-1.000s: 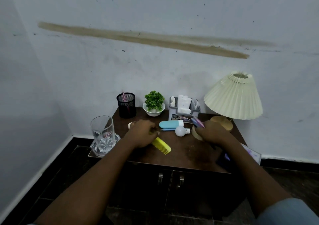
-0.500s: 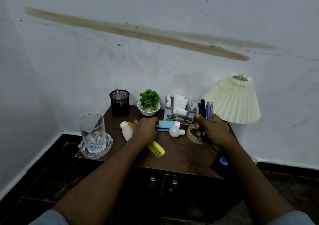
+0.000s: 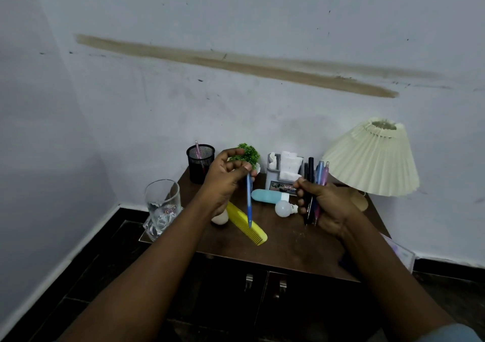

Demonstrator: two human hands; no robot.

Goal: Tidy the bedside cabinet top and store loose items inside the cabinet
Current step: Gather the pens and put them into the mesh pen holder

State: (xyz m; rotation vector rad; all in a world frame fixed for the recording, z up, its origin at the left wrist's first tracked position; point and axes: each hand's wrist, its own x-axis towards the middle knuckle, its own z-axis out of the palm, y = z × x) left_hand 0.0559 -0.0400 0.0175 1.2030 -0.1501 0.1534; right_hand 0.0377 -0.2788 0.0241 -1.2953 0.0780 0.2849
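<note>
My left hand [image 3: 225, 178] pinches a blue pen [image 3: 248, 205] by its top end, so the pen hangs tip down over the yellow comb [image 3: 246, 223]. My right hand [image 3: 322, 205] grips a bunch of pens [image 3: 313, 184], black, blue and pink, held upright above the brown cabinet top [image 3: 283, 242]. On the top lie a light blue tube [image 3: 267, 196], a white bulb [image 3: 284, 207] and a white bottle [image 3: 220, 218], partly hidden by my left wrist. The two cabinet doors [image 3: 262, 297] below are closed.
A black mesh pen cup [image 3: 200, 161] with a pink pen stands at the back left, beside a small green plant [image 3: 249, 154] and a grey organiser [image 3: 283, 171]. A glass mug [image 3: 162, 205] sits at the left edge, a pleated lamp [image 3: 372, 157] at the right.
My left hand has lifted off the cabinet top with the blue pen pinched in it. My right hand still holds the bunch of pens upright, a little nearer to me.
</note>
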